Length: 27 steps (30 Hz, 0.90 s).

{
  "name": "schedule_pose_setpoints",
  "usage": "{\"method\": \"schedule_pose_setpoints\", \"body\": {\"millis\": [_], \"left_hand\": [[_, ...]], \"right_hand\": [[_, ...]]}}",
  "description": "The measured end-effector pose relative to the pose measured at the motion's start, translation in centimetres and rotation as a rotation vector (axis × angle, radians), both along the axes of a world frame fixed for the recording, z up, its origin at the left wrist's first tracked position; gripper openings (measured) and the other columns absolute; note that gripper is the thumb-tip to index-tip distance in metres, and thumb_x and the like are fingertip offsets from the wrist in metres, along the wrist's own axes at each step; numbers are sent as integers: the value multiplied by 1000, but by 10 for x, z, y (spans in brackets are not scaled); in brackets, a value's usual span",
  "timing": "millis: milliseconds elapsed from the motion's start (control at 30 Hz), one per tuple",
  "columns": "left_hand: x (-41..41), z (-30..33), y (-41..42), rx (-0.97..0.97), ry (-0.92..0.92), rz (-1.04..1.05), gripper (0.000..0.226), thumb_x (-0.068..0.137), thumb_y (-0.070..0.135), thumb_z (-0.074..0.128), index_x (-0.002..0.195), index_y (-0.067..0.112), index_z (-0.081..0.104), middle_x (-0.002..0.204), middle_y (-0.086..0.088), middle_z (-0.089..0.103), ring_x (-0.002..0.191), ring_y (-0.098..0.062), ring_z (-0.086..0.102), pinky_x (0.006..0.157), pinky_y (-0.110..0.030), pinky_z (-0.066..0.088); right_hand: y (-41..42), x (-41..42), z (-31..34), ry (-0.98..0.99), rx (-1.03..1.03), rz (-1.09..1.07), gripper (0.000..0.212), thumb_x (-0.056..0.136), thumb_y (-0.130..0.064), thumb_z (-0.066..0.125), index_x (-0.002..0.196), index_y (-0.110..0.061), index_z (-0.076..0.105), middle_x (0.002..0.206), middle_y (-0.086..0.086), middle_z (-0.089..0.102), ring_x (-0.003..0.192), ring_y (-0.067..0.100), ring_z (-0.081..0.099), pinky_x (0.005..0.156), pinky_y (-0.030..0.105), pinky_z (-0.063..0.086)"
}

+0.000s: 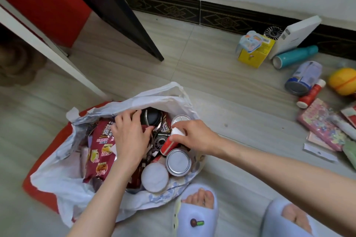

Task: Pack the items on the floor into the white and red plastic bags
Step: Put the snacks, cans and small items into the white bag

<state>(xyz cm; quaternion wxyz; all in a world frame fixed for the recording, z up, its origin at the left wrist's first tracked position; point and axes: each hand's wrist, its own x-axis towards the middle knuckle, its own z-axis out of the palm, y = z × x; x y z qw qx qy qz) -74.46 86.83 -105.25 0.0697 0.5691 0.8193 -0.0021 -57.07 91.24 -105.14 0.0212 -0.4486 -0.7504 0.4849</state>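
Left hand [131, 136] lies open, fingers spread on the packets inside the white bag [63, 175], probably pressing them aside for room; right hand [194, 136] grips a red bottle [170, 143] by its cap, lowering it in; unpacked items [302, 81] wait far right of it

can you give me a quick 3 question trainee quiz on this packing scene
1. True or false: the white bag is empty.
2. Which hand grips the red bottle by its white cap? A left B right
3. Fill in: the teal bottle lies on the ____.

Key:
1. False; a snack packet and cans are inside.
2. B; the right hand holds it, the left hand presses on the contents.
3. Floor.
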Motion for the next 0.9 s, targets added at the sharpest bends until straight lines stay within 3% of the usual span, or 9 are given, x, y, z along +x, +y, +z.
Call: {"method": "schedule_pose_setpoints", "body": {"millis": [100,233,333,433,533,633,733,900], "left_hand": [[-5,-3,-8,39,-31,-72,41,80,27,68,116,9,60,121,-12,55,114,-32,45,92,-46,33],[-6,-7,-22,46,-75,-162,31,84,23,64,111,10,63,120,-11,58,119,-31,45,92,-49,36],[-5,-8,-30,47,-84,-202,34,85,31,49,109,14,64,121,-8,58,122,-29,41,95,-45,31],[-4,-6,-35,-7,-76,-226,48,84,39,32,112,16,62,126,-9,56,124,-29,41,98,-40,22],[-3,-6,-34,-58,-54,-229,51,85,42,30,117,16,60,130,-9,54,127,-30,41,100,-44,26],[-1,-4,-30,-59,-70,-253,53,86,43,30,120,13,58,130,-13,53,128,-32,40,100,-49,33],[7,-2,-22,-2,-152,-324,53,86,41,35,124,9,55,134,-18,48,130,-37,37,103,-51,33],[50,-3,-3,75,-224,-514,49,85,36,41,124,9,54,135,-20,47,129,-40,37,104,-52,35]], "right_hand": [[0,-10,-3,27,118,40,34,88,-30,56,113,-7,57,106,14,60,104,27,51,86,32,39],[-1,-17,-9,45,183,-87,18,90,-13,48,105,-10,58,109,11,60,101,28,54,84,33,42],[2,-20,-15,13,339,76,21,90,-12,46,103,-6,61,108,11,63,104,31,55,90,42,43],[0,-21,-25,-181,418,303,40,93,-25,45,130,-10,46,139,7,47,133,26,34,107,41,26],[1,-13,-27,-242,397,361,53,96,-31,40,143,-10,28,153,8,25,142,24,19,115,39,17],[5,2,-25,-220,413,325,46,93,-29,45,135,-9,43,145,14,39,134,31,36,112,45,28],[5,25,-19,-293,488,329,44,84,-37,41,114,-13,61,121,11,63,111,29,60,94,47,46],[3,89,-14,-461,612,274,48,78,-44,45,113,-17,64,116,9,66,105,24,64,88,47,50]]}}
